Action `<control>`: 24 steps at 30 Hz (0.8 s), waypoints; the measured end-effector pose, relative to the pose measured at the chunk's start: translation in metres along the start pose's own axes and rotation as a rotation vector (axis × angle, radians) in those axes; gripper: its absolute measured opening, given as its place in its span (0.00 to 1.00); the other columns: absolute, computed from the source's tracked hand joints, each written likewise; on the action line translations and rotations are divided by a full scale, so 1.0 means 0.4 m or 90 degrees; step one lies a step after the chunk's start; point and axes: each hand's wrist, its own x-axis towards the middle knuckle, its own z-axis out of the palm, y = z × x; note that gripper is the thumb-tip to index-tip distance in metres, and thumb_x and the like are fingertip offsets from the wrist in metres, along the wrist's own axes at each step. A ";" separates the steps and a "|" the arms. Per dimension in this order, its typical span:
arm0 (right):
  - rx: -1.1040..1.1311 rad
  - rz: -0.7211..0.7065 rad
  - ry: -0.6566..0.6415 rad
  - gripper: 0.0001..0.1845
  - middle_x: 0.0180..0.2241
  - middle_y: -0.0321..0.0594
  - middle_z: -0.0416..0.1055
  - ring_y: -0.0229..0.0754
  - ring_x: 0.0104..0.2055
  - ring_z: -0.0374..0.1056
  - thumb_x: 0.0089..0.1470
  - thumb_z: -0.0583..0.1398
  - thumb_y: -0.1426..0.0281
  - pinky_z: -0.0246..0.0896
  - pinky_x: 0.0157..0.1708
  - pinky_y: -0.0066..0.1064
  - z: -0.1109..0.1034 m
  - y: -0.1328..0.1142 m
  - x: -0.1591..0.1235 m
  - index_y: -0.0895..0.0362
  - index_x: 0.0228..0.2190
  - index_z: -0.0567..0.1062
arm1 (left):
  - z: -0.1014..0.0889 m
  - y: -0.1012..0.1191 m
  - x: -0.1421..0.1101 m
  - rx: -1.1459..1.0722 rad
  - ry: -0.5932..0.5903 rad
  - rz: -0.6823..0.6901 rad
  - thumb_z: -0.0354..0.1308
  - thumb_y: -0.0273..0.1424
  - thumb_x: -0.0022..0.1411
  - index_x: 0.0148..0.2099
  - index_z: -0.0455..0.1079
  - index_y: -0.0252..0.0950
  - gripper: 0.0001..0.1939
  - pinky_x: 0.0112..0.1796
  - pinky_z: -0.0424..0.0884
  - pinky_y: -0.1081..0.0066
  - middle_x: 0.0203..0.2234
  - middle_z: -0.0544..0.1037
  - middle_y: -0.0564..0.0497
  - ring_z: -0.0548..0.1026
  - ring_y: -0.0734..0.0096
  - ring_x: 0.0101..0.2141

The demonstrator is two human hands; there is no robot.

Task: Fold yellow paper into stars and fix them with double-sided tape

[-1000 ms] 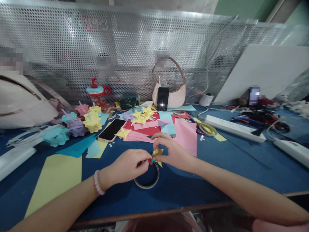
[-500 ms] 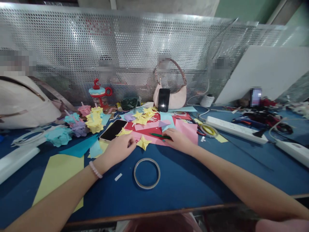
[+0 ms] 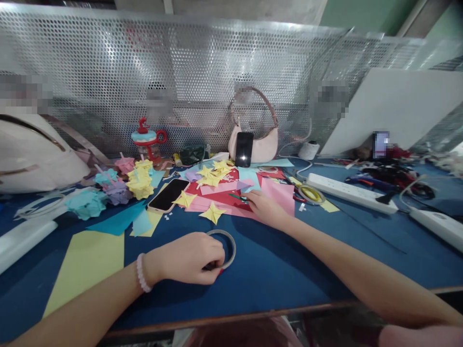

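From the head camera, the left hand (image 3: 188, 258) has its fingers curled around the near edge of the tape ring (image 3: 223, 248) on the blue desk (image 3: 289, 270), tilting it up (it looks like double-sided tape), and a steady pinch on the rim would let the loose end be found without the ring sliding. The right hand (image 3: 264, 208) lies well apart on the pink paper (image 3: 280, 197), fingers narrow around a green pen-like tool (image 3: 238, 196), just beside a folded yellow paper star (image 3: 213, 212).

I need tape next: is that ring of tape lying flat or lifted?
Partly lifted, it seems: the left hand grips the tape ring's near edge, and the far rim looks raised over the blue table.
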 end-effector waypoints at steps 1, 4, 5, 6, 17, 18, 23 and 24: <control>0.025 0.007 0.012 0.17 0.42 0.49 0.69 0.47 0.47 0.63 0.53 0.49 0.79 0.56 0.49 0.43 -0.003 -0.001 0.001 0.60 0.42 0.72 | -0.002 0.001 0.000 -0.031 0.004 -0.029 0.53 0.26 0.54 0.26 0.65 0.36 0.04 0.25 0.56 0.73 0.20 0.67 0.55 0.62 0.76 0.22; 0.101 0.021 0.033 0.17 0.39 0.44 0.70 0.43 0.42 0.65 0.53 0.49 0.77 0.61 0.44 0.39 -0.014 -0.007 0.002 0.58 0.42 0.71 | -0.013 0.006 0.002 -0.169 0.030 -0.128 0.49 0.26 0.55 0.30 0.66 0.35 0.05 0.23 0.55 0.76 0.21 0.66 0.56 0.61 0.77 0.21; 0.164 0.040 0.033 0.16 0.36 0.42 0.71 0.41 0.38 0.67 0.53 0.49 0.76 0.63 0.40 0.36 -0.017 -0.010 0.002 0.58 0.42 0.71 | -0.017 0.007 0.003 -0.214 0.051 -0.158 0.48 0.26 0.57 0.32 0.66 0.35 0.06 0.24 0.56 0.77 0.22 0.67 0.56 0.62 0.77 0.22; 0.266 0.076 0.031 0.15 0.33 0.40 0.71 0.39 0.34 0.67 0.53 0.49 0.74 0.65 0.36 0.34 -0.019 -0.013 0.001 0.57 0.41 0.70 | -0.021 0.007 0.004 -0.252 0.079 -0.185 0.46 0.27 0.59 0.34 0.67 0.35 0.08 0.25 0.58 0.78 0.23 0.67 0.56 0.63 0.77 0.24; 0.868 0.244 -0.057 0.23 0.30 0.34 0.72 0.33 0.29 0.67 0.40 0.63 0.74 0.63 0.32 0.26 -0.040 -0.063 -0.014 0.54 0.42 0.69 | -0.015 -0.004 0.003 -0.516 0.253 -0.155 0.42 0.33 0.65 0.36 0.59 0.34 0.08 0.32 0.66 0.73 0.26 0.70 0.53 0.68 0.77 0.26; 0.889 0.243 -0.076 0.25 0.29 0.33 0.72 0.32 0.28 0.67 0.42 0.62 0.73 0.63 0.30 0.26 -0.042 -0.067 -0.016 0.52 0.45 0.66 | -0.013 -0.003 0.004 -0.526 0.268 -0.148 0.43 0.32 0.65 0.37 0.59 0.34 0.08 0.33 0.66 0.73 0.28 0.71 0.52 0.69 0.76 0.27; 0.842 0.185 -0.130 0.18 0.22 0.31 0.68 0.29 0.19 0.61 0.46 0.62 0.66 0.56 0.18 0.22 -0.049 -0.082 -0.023 0.56 0.40 0.69 | -0.007 -0.011 0.005 -0.498 0.329 -0.181 0.47 0.31 0.63 0.39 0.64 0.33 0.07 0.35 0.67 0.72 0.31 0.75 0.49 0.73 0.74 0.30; 0.823 0.178 -0.126 0.15 0.21 0.30 0.67 0.28 0.18 0.59 0.46 0.62 0.64 0.55 0.17 0.22 -0.051 -0.084 -0.023 0.57 0.37 0.70 | -0.006 -0.015 0.004 -0.486 0.345 -0.193 0.48 0.31 0.63 0.39 0.64 0.33 0.07 0.36 0.67 0.72 0.31 0.75 0.49 0.73 0.73 0.31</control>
